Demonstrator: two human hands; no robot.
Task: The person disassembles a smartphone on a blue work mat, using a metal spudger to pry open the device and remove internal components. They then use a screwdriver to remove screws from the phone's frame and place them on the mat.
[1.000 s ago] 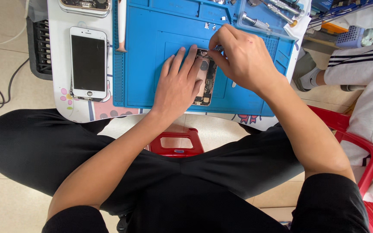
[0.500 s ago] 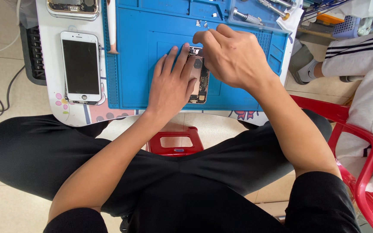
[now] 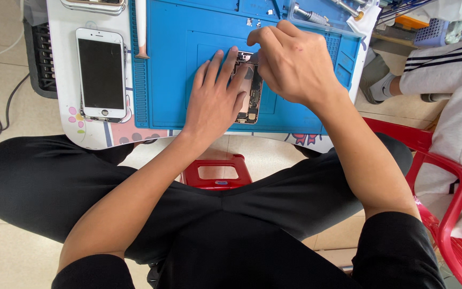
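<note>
Opened phone (image 3: 251, 99) mostly hidden under flat left hand (image 3: 215, 101); right hand (image 3: 295, 64) grip unclear.

Counting what lies under my two hands.

I see one opened phone body (image 3: 251, 99), one blue work mat (image 3: 177, 69), one white phone (image 3: 101, 73) lying face up, one more phone (image 3: 93, 5) partly cut off at the top, one red stool (image 3: 216, 172), one red chair (image 3: 450, 214), two small screws (image 3: 253, 22).

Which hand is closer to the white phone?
The left hand. It lies flat on the opened phone on the blue mat, just right of the white phone. The right hand is farther right, beyond the left.
</note>
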